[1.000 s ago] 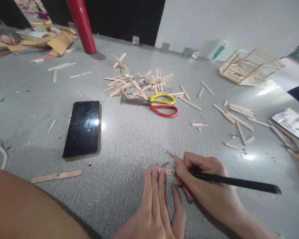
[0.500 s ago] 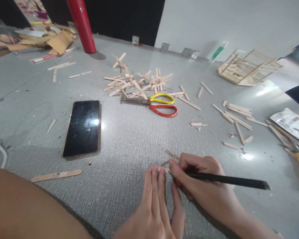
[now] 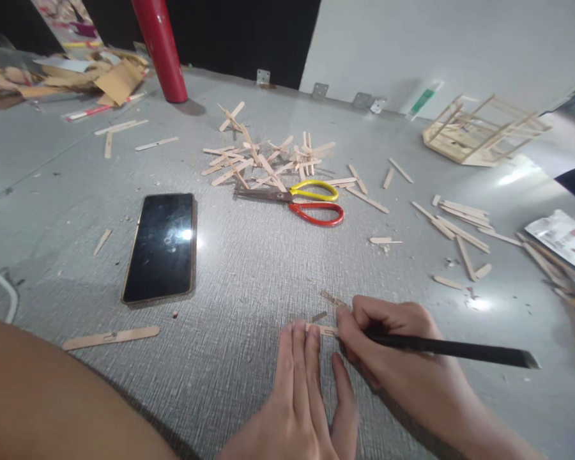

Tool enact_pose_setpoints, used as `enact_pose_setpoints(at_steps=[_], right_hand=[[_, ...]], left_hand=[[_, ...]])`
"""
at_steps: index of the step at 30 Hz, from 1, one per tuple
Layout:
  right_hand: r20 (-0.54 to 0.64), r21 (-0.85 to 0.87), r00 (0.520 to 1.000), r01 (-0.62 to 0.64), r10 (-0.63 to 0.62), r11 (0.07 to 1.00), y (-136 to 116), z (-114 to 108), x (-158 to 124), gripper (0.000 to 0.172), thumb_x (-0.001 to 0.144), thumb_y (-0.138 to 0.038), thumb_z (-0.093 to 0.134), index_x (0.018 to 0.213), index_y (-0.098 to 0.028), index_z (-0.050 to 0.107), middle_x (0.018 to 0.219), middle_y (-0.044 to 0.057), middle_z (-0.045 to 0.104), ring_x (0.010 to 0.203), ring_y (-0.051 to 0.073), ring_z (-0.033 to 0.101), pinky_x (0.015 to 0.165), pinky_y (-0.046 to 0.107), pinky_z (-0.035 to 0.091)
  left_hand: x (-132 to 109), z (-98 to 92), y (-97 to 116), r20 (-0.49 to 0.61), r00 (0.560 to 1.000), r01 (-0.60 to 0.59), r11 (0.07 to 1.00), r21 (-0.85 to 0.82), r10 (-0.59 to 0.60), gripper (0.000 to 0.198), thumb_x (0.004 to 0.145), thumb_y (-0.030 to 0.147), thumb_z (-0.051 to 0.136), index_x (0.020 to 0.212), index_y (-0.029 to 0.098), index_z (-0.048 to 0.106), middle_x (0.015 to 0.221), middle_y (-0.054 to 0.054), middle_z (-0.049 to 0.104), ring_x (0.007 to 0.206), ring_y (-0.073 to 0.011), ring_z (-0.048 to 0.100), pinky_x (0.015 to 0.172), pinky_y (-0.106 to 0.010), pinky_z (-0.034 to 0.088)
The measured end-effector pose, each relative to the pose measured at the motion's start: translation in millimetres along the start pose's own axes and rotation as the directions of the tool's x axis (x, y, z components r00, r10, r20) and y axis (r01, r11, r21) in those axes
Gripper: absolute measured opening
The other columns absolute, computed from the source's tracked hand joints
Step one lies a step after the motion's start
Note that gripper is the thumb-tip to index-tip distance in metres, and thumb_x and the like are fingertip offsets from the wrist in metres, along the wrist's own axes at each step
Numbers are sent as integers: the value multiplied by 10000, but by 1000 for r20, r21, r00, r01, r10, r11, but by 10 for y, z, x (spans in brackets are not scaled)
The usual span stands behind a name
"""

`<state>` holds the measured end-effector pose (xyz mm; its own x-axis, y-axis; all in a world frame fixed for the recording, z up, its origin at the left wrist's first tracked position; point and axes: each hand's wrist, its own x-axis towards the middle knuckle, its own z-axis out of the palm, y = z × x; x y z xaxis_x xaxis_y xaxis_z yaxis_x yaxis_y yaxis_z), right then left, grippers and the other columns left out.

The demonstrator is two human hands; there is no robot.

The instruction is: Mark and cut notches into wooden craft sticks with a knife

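My left hand [image 3: 299, 396] lies flat with its fingers stretched out, and the fingertips press a wooden craft stick [image 3: 326, 330] against the table. Part of that stick is under the fingers, and a printed mark shows on its bare part. A slim black-handled tool [image 3: 453, 348] is pinched in my right hand [image 3: 393, 342], close to the stick's right end. The fingers hide its tip, so I cannot tell whether it is a knife or a pen. Just beyond the stick lie small wood scraps [image 3: 319, 316].
Scissors [image 3: 316, 201] with yellow and red handles lie before a pile of craft sticks [image 3: 263, 160]. A phone [image 3: 160, 248] and a single stick [image 3: 112, 337] are at left. More sticks [image 3: 464, 233], a wooden frame [image 3: 483, 134] and a packet [image 3: 563, 239] are at right.
My right hand has shifted slightly right with the black-handled tool, uncovering more of the craft stick and a scrap beside it. My left hand stays pressed on the stick.
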<state>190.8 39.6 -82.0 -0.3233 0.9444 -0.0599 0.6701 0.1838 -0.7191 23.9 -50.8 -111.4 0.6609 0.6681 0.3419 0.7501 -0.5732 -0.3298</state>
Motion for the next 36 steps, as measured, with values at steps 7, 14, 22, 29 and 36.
enact_pose_setpoints(at_steps=[7, 14, 22, 29, 36], right_hand=[[57, 133, 994, -105, 98, 986, 29, -7, -17, 484, 1001, -367, 589, 555, -236, 452, 402, -59, 469, 337, 75, 424, 374, 210, 337], [86, 225, 982, -185, 169, 957, 70, 8, -32, 523, 1000, -474, 634, 566, -221, 489, 385, -61, 468, 314, 66, 432, 370, 188, 333], [-20, 371, 976, -194, 216, 908, 23, -31, 11, 527, 971, -521, 671, 576, -223, 491, 422, -43, 536, 308, 62, 413, 346, 187, 326], [-185, 411, 954, -144, 237, 900, 45, -130, 12, 499, 937, -511, 710, 583, -236, 489, 364, -64, 459, 332, 80, 383, 349, 194, 295], [-191, 449, 953, -128, 235, 884, 115, -124, 27, 501, 902, -519, 735, 583, -223, 486, 392, -60, 491, 328, 63, 378, 351, 181, 290]], left_hand=[[-13, 9, 2, 13, 1000, -10, 1000, 2, 10, 353, 1027, 257, 502, 1283, 62, 647, 1240, -207, 765, 1210, -393, 706, 1099, -614, 382], [-16, 25, 8, -2, 1000, -15, 1000, 5, 15, 341, 1036, 275, 505, 1259, 63, 653, 1214, -214, 771, 1199, -397, 710, 1102, -613, 373], [136, -27, -115, -146, 987, 62, 995, -83, -74, 322, 946, 114, 464, 1145, 3, 691, 1051, -197, 808, 959, -315, 778, 930, -449, 501], [307, -31, -291, -165, 983, 43, 968, -248, -86, 189, 848, 54, 562, 964, 52, 712, 748, -87, 692, 628, -216, 643, 611, -344, 509], [265, 76, -260, -204, 976, 15, 964, -266, -71, 118, 867, 56, 573, 920, 96, 670, 711, -46, 634, 612, -212, 598, 615, -359, 504]])
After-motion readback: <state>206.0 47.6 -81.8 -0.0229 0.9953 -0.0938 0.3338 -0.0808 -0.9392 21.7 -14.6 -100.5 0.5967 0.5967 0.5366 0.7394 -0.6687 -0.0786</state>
